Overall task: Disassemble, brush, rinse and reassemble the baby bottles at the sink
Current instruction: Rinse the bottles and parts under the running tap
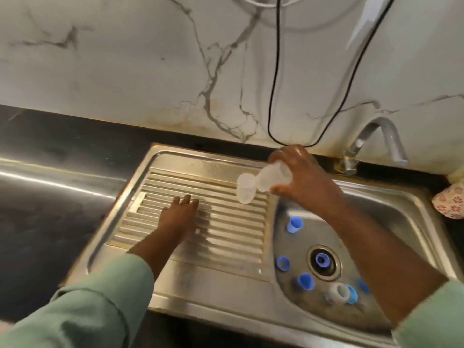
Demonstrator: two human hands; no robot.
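Stainless steel ridges of the drainboard (226,222) lay under the left hand (179,217), which rested flat with fingers spread and held nothing. The right hand (301,177) reached over the board's far corner, gripping a clear, smooth plastic bottle (273,178) tilted on its side, beside a second translucent bottle (246,188). Blue caps (294,224) and a pale ring (339,292) lay scattered in the sink basin (391,222)

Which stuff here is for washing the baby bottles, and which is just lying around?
For the job:
clear bottles in the right hand
blue caps in the sink basin
clear ring
tap
draining board

Just lying around:
black cable
flowered cloth
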